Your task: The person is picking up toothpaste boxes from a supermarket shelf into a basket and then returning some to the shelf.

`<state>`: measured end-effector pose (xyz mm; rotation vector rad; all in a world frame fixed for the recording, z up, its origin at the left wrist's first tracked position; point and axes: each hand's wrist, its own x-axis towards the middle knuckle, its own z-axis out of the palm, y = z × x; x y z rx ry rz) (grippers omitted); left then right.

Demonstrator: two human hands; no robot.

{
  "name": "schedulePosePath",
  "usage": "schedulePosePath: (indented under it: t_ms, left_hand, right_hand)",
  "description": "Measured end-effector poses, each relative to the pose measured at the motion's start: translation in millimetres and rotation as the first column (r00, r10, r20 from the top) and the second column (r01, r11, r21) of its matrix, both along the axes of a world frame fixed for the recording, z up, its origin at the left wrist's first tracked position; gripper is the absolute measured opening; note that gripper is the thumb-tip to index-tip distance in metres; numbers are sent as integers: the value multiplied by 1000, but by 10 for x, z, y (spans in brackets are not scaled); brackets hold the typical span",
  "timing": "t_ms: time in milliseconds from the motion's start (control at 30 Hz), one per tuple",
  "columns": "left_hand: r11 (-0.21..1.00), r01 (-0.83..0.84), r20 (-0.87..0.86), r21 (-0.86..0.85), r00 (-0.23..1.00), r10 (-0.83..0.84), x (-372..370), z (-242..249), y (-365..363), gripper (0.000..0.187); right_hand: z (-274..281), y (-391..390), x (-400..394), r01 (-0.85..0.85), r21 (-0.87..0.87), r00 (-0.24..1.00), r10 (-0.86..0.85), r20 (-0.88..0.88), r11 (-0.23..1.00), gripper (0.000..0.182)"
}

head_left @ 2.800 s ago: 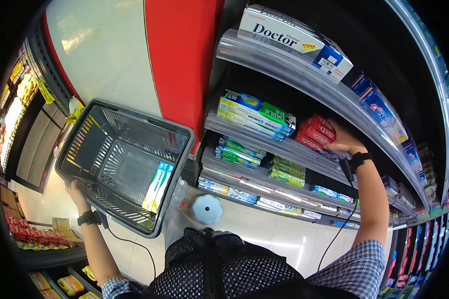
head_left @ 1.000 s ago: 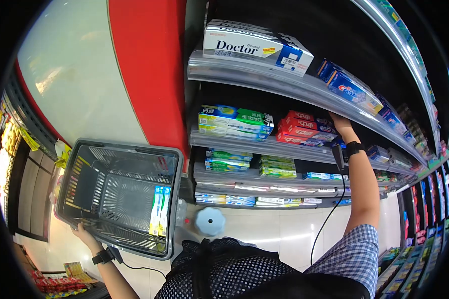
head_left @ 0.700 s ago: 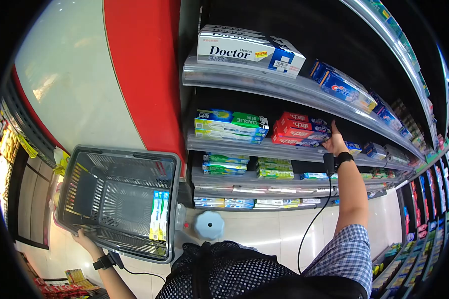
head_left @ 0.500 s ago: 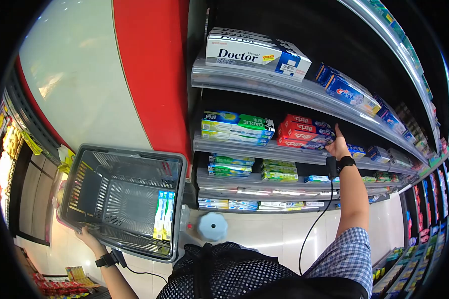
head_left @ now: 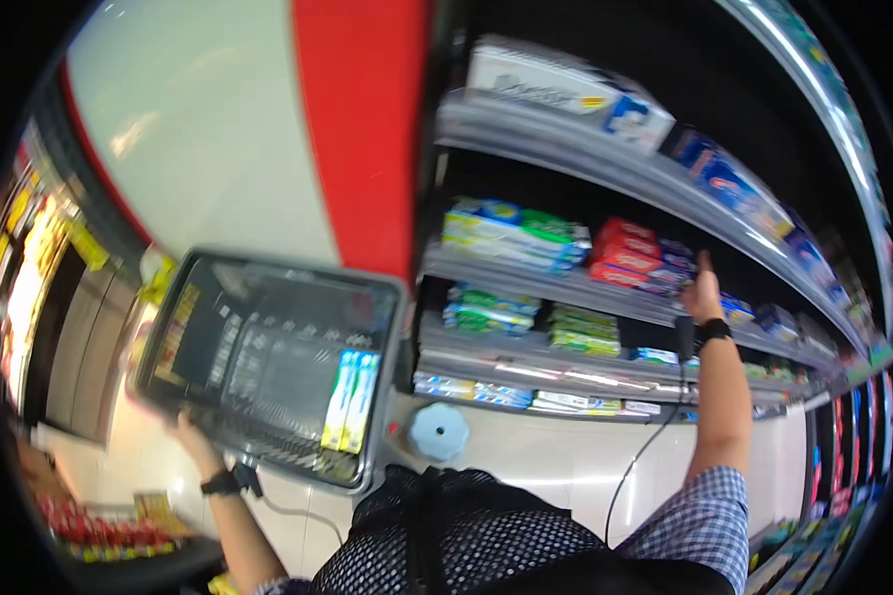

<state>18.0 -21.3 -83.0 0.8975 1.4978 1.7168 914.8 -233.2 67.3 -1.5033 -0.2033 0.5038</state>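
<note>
My left hand [head_left: 197, 445] grips the near left edge of a grey plastic shopping basket [head_left: 278, 474]. Two slim green, blue and yellow toothpaste boxes [head_left: 349, 402] lie side by side in the basket's right part. On the middle shelf, a stack of red toothpaste boxes [head_left: 627, 252] has blue right ends. My right hand [head_left: 704, 295] is at that end of the stack, its fingers stretched upward beside it. Blur hides whether the fingers touch the boxes. Left of the stack sit green, blue and yellow toothpaste boxes [head_left: 511, 238].
White and blue "Doctor" boxes [head_left: 556, 89] stand on the shelf above, with blue boxes [head_left: 729, 183] to their right. More cartons [head_left: 583, 329] fill lower shelves. A light-blue round stool [head_left: 439, 432] is on the tiled floor. A red and white pillar [head_left: 362, 139] rises behind the basket.
The whole view has swung, so shelves and basket appear farther right, with motion blur. My right hand remains by the red boxes; my left hand stays on the basket.
</note>
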Motion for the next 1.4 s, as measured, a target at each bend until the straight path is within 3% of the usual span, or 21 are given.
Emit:
schedulePosePath:
  t_ms: [67,100,133,167,200,267,333,367,433,467,533,600,667,767,867,933,1000,1100,1133,1300,1400]
  left_hand:
    - [999,-8,-44,31,999,10,57,74,-52,45]
    - [963,-111,-69,245,989,132,170,80,-7,15]
    - [978,-102,-173,181,976,134,110,62,-2,30]
    - [954,-245,-254,171,925,282,278,263,-107,53]
    - [959,-271,-313,80,907,282,423,496,-221,68]
    - [890,-387,-609,241,654,449,383,418,-192,64]
    - [839,-323,-682,438,489,544,513,602,-238,48]
    - [838,-336,-687,430,481,545,515,591,-244,48]
    - [965,7,-436,263,893,113,448,538,-233,27]
    - [966,0,-439,258,891,118,463,544,-255,27]
    - [959,-67,-420,276,889,183,482,547,-209,22]
    - [956,-75,-428,283,882,196,439,506,-197,20]
    - [977,-59,-362,203,923,131,451,480,-253,19]
    - [993,-24,-566,118,820,87,527,641,-374,16]
    - [990,139,-803,-4,590,-86,414,785,-476,9]
    - [951,303,-743,-61,623,-246,149,849,-487,5]
    - [934,353,-785,50,592,-181,-50,878,-386,3]
    - [907,411,-857,89,496,-141,-466,938,-51,4]
    - [902,422,-873,96,471,-128,-568,974,62,4]
    - [779,621,-944,88,301,-133,-823,902,451,9]
    - [806,592,-968,9,206,-140,-799,869,451,11]
  right_hand:
    - [177,-40,-145,132,-35,958,-118,260,991,63]
    - [169,-51,-64,148,-85,939,-113,326,985,54]
    - [62,-150,411,222,-182,860,-104,499,958,53]
    - [49,-291,637,222,-346,668,116,735,912,50]
    - [6,-211,238,140,53,632,-130,764,989,45]
    - [259,-239,-371,85,-39,512,-10,859,996,40]
    - [340,-218,-753,-11,-69,421,67,904,998,35]
    - [397,-162,-969,-26,-78,420,82,904,997,35]
    - [486,-77,-1514,-196,-127,439,203,875,972,26]
    - [555,-48,-1736,-205,-131,440,211,873,970,26]
    - [657,47,-2265,-207,-438,58,458,887,875,19]
    - [789,213,-2836,-215,-541,-72,540,839,813,16]
    - [839,435,-3195,-300,-592,-123,585,802,748,18]
    - [879,971,-3914,-476,-618,-141,639,756,626,20]
    - [880,1603,-4805,-640,-656,-287,668,686,399,24]
    - [833,1993,-5375,-663,-735,-414,751,514,138,27]
    - [515,2350,-5722,-586,-809,-525,779,342,-41,30]
    - [-252,2730,-5959,-141,-973,-517,852,-85,-182,48]
    - [-521,2812,-5982,28,-975,-410,887,-213,-221,57]
    - [-1479,2969,-5662,242,-908,-46,931,-362,-341,74]
    - [-2080,2881,-5406,117,-894,24,901,-433,-433,78]
